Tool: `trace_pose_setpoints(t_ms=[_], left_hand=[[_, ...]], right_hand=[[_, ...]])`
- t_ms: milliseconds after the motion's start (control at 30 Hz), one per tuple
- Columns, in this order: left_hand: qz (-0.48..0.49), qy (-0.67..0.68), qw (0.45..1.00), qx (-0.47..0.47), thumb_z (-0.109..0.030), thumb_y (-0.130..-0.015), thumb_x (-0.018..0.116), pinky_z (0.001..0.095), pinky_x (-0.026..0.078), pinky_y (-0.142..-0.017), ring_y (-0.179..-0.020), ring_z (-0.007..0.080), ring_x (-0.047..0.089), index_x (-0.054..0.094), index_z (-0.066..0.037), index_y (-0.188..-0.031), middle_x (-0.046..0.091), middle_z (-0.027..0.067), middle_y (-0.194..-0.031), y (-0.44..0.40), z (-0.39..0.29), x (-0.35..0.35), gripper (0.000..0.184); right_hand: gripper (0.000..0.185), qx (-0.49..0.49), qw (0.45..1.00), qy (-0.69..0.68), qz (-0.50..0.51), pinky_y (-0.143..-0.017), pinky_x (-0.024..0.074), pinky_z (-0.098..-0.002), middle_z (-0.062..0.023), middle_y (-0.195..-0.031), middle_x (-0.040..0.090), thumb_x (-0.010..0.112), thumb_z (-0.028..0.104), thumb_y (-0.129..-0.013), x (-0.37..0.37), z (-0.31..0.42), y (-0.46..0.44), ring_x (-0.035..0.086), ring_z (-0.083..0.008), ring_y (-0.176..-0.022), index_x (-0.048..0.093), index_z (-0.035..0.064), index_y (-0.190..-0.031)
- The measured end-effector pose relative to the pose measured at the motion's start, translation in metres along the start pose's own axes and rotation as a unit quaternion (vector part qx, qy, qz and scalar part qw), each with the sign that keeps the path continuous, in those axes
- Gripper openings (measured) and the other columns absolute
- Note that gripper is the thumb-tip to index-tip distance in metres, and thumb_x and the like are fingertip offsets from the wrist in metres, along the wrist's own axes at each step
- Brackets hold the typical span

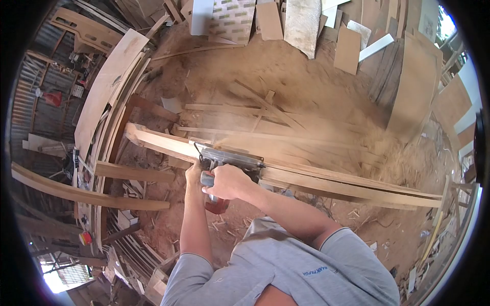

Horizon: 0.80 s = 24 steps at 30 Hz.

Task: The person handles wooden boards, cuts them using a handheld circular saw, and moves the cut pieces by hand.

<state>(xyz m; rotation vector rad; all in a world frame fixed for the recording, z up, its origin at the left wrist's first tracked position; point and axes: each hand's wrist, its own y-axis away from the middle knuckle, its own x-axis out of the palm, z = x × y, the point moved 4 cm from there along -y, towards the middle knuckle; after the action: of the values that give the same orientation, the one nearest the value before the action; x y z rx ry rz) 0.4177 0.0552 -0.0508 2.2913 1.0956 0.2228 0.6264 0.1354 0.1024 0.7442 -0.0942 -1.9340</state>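
A circular saw with a flat metal base lies on a long wooden beam, its red motor part hanging on my side. My right hand is wrapped round the saw's grey handle. Close beside it, my left hand is closed at the front of the saw, with its fingers partly hidden. To the right of the saw a dark lengthwise gap runs along the beam. Pale dust hangs in the air beyond the saw. The blade is hidden.
A stack of long boards curves along the left. Loose strips and offcuts lie on the dirt floor beyond the beam. Panels lean at the back right. Two short timbers jut out at left.
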Motion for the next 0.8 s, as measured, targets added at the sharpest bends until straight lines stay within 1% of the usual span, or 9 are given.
trace_pose_setpoints(t_ms=[133,233,300,367,433,533,567,700,800], left_hand=[[0.006,0.020,1.000,0.000,-0.020,-0.108,0.068,0.0403,0.064,-0.073,-0.087,0.0254,0.077,0.074,0.012,-0.109,0.077,0.0172,-0.106,-0.009,-0.003,-0.005,0.033],[-0.019,-0.001,1.000,-0.024,-0.020,-0.108,0.067,0.0403,0.064,-0.073,-0.086,0.0250,0.077,0.074,0.013,-0.110,0.077,0.0173,-0.106,-0.013,-0.008,-0.010,0.033],[0.008,-0.035,0.999,0.027,-0.021,-0.108,0.066,0.0398,0.063,-0.073,-0.086,0.0247,0.077,0.075,0.013,-0.109,0.077,0.0168,-0.104,-0.032,0.002,-0.022,0.035],[0.017,-0.024,0.999,0.032,-0.022,-0.108,0.067,0.0391,0.063,-0.073,-0.085,0.0242,0.076,0.076,0.013,-0.107,0.078,0.0161,-0.103,-0.040,0.006,-0.029,0.036],[0.008,0.035,0.999,-0.009,-0.024,-0.108,0.067,0.0382,0.062,-0.072,-0.084,0.0236,0.076,0.077,0.013,-0.104,0.078,0.0153,-0.101,-0.042,0.006,-0.029,0.038],[-0.011,0.017,1.000,-0.009,-0.027,-0.107,0.069,0.0373,0.062,-0.072,-0.084,0.0226,0.076,0.077,0.011,-0.104,0.078,0.0145,-0.100,-0.045,0.005,-0.033,0.039],[0.011,0.072,0.997,-0.006,-0.028,-0.107,0.069,0.0372,0.062,-0.073,-0.083,0.0220,0.075,0.078,0.011,-0.104,0.078,0.0140,-0.099,-0.065,0.019,-0.041,0.039],[-0.001,0.072,0.997,-0.010,-0.026,-0.107,0.069,0.0377,0.061,-0.072,-0.084,0.0224,0.075,0.077,0.010,-0.103,0.078,0.0138,-0.100,-0.062,0.008,-0.042,0.038],[-0.010,0.057,0.998,-0.011,-0.022,-0.107,0.066,0.0377,0.062,-0.073,-0.083,0.0242,0.076,0.077,0.011,-0.104,0.077,0.0145,-0.099,-0.063,0.001,-0.045,0.034]], right_hand=[[0.057,0.007,1.000,-0.003,0.013,-0.087,0.0613,-0.0512,-0.0275,-0.092,0.078,0.077,0.051,-0.087,0.002,0.007,-0.009,0.077,-0.0432,-0.090,0.080,-0.0029,-0.103],[0.057,0.004,1.000,-0.001,0.009,-0.087,0.0611,-0.0509,-0.0275,-0.093,0.078,0.078,0.051,-0.087,0.007,0.009,-0.017,0.077,-0.0433,-0.090,0.080,-0.0029,-0.104],[0.057,0.004,1.000,-0.001,0.010,-0.087,0.0610,-0.0507,-0.0276,-0.093,0.078,0.078,0.052,-0.087,0.009,0.011,-0.022,0.077,-0.0433,-0.091,0.080,-0.0030,-0.105],[0.058,0.008,1.000,-0.004,0.011,-0.088,0.0608,-0.0508,-0.0276,-0.095,0.078,0.078,0.052,-0.087,0.007,0.018,-0.021,0.077,-0.0432,-0.092,0.080,-0.0032,-0.106],[0.058,0.009,1.000,-0.009,0.011,-0.089,0.0605,-0.0509,-0.0278,-0.096,0.078,0.078,0.052,-0.088,0.006,0.022,-0.023,0.076,-0.0434,-0.093,0.079,-0.0035,-0.106],[0.059,0.009,1.000,-0.013,0.009,-0.090,0.0601,-0.0513,-0.0282,-0.098,0.078,0.077,0.052,-0.088,0.009,0.024,-0.027,0.076,-0.0441,-0.095,0.079,-0.0039,-0.107],[0.060,0.008,1.000,-0.012,0.010,-0.090,0.0600,-0.0514,-0.0284,-0.098,0.078,0.077,0.053,-0.088,0.012,0.026,-0.033,0.076,-0.0444,-0.096,0.079,-0.0039,-0.107],[0.057,0.007,0.999,0.016,0.028,-0.092,0.0608,-0.0521,-0.0295,-0.105,0.077,0.075,0.051,-0.091,0.016,0.031,-0.044,0.076,-0.0439,-0.101,0.079,-0.0029,-0.111],[0.061,0.013,1.000,0.007,0.027,-0.091,0.0597,-0.0515,-0.0297,-0.101,0.077,0.076,0.055,-0.089,0.023,0.033,-0.053,0.075,-0.0453,-0.099,0.078,-0.0030,-0.110]])
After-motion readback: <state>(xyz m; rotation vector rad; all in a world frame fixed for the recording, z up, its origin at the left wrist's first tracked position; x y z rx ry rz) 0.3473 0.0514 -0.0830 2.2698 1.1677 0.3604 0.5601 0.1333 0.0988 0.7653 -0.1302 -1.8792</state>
